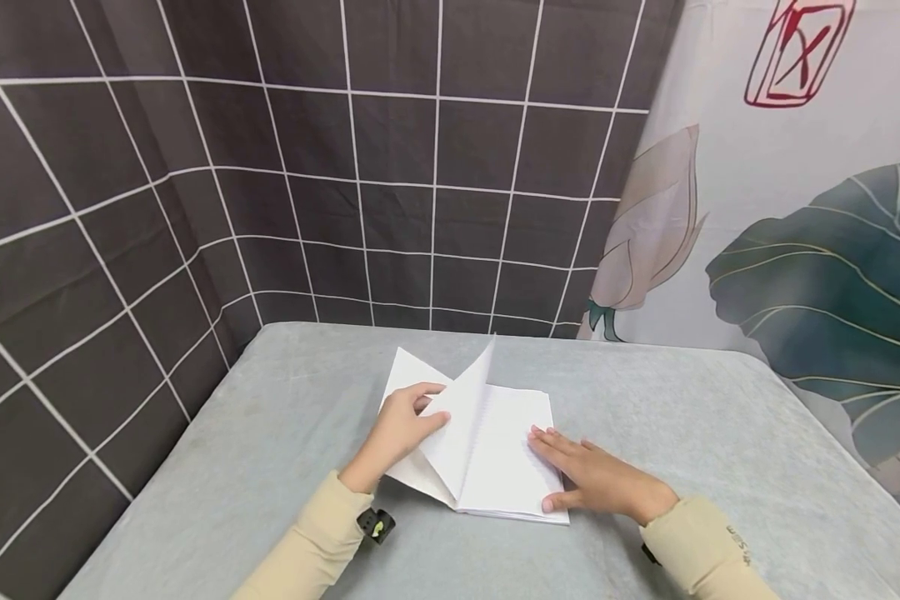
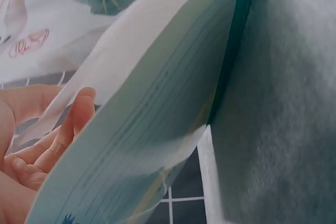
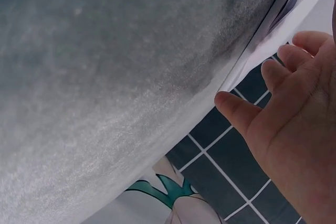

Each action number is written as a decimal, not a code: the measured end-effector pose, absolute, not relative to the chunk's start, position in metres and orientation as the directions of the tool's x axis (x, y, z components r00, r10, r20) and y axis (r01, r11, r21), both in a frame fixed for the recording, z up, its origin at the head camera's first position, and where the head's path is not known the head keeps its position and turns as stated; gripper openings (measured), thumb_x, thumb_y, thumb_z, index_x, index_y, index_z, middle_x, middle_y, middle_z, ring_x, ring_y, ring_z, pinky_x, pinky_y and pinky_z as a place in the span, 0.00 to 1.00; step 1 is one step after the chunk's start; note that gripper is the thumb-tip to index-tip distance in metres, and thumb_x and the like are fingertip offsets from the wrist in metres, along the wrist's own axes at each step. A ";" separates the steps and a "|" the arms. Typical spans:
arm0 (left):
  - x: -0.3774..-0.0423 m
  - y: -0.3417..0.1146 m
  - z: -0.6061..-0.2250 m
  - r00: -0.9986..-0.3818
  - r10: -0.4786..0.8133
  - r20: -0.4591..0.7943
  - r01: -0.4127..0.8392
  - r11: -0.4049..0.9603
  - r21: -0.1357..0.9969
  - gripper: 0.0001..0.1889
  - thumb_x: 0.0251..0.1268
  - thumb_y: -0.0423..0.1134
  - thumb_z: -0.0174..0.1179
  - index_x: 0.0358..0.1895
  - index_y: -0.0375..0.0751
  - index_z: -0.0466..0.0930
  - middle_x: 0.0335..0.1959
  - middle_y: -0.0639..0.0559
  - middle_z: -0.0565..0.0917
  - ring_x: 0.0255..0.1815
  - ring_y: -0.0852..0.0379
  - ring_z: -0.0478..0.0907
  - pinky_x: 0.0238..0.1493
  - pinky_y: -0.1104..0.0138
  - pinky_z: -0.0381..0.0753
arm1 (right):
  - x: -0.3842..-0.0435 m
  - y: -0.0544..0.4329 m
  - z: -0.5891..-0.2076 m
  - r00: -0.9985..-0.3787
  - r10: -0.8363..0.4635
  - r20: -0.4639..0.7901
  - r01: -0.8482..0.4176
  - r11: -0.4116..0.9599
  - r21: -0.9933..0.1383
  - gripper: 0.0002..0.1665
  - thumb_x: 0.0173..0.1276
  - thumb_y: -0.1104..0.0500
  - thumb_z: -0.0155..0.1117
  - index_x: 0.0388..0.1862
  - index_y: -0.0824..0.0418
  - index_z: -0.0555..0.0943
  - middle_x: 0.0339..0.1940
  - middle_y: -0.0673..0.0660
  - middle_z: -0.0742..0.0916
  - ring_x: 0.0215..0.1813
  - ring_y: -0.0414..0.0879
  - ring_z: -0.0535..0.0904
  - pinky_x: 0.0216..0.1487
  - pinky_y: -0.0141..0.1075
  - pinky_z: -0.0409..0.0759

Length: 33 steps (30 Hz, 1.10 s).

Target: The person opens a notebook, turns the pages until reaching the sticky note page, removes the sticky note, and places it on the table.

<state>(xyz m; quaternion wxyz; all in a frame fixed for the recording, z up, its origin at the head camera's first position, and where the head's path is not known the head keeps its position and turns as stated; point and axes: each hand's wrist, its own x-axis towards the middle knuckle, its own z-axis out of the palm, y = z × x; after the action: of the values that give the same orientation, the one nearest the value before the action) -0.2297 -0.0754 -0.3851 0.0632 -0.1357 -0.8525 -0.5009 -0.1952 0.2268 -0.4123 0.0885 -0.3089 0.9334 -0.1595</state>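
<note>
An open notebook (image 1: 506,467) with white, faintly lined pages lies on the covered table. My left hand (image 1: 403,427) pinches a raised page (image 1: 453,433) on the left half, the thumb on its near face and the fingers behind. That page stands up from the spine, its top corner pointing upward. In the left wrist view, printed lines show on the lifted paper (image 2: 131,135), with a dark green strip (image 2: 233,45) along its edge. My right hand (image 1: 596,479) rests with spread, fairly straight fingers on the right page's outer edge. The right wrist view shows its fingertips at the notebook's edge (image 3: 247,59).
A pale grey-blue cloth covers the table (image 1: 270,467). Behind and to the left hangs a dark curtain (image 1: 390,150) with a white grid. A white curtain (image 1: 720,208) with leaf and flower prints hangs at the right. Dark wrist devices (image 1: 377,525) sit at both sleeves.
</note>
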 end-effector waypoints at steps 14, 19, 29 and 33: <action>-0.249 -0.109 -0.386 -0.985 0.049 0.166 0.169 0.489 0.856 0.21 0.54 0.31 0.66 0.54 0.34 0.80 0.35 0.40 0.87 0.40 0.50 0.82 0.45 0.60 0.79 | -0.199 0.223 -0.412 -0.729 -0.680 -0.074 -0.614 0.699 -0.367 0.54 0.53 0.33 0.61 0.75 0.56 0.61 0.76 0.61 0.63 0.74 0.64 0.59 0.62 0.70 0.57; -0.252 -0.119 -0.387 -0.989 0.024 0.148 0.139 0.517 0.845 0.20 0.55 0.32 0.65 0.54 0.34 0.80 0.35 0.40 0.86 0.40 0.50 0.81 0.46 0.58 0.78 | -0.200 0.225 -0.411 -0.716 -0.693 -0.080 -0.631 0.692 -0.350 0.53 0.52 0.34 0.62 0.74 0.55 0.63 0.75 0.62 0.65 0.73 0.65 0.60 0.62 0.70 0.58; -0.255 -0.135 -0.392 -0.994 0.016 0.108 0.098 0.567 0.818 0.21 0.56 0.34 0.64 0.54 0.31 0.78 0.35 0.40 0.86 0.38 0.49 0.82 0.45 0.56 0.79 | -0.201 0.229 -0.412 -0.722 -0.681 -0.123 -0.614 0.713 -0.339 0.52 0.51 0.34 0.64 0.72 0.55 0.65 0.75 0.62 0.66 0.73 0.64 0.60 0.63 0.70 0.56; -0.256 -0.140 -0.395 -0.994 0.036 0.102 0.103 0.592 0.799 0.21 0.57 0.33 0.64 0.54 0.28 0.78 0.33 0.41 0.85 0.34 0.52 0.80 0.41 0.59 0.80 | -0.200 0.230 -0.407 -0.720 -0.674 -0.163 -0.594 0.721 -0.356 0.53 0.51 0.34 0.63 0.73 0.55 0.64 0.75 0.62 0.64 0.74 0.63 0.59 0.64 0.69 0.55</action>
<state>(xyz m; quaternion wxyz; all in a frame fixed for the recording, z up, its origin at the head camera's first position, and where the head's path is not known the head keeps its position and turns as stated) -0.2557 -0.1398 -0.3950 0.0373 -0.0390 -0.8914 -0.4500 -0.2004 0.2298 -0.4070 0.1419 -0.3460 0.9167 -0.1408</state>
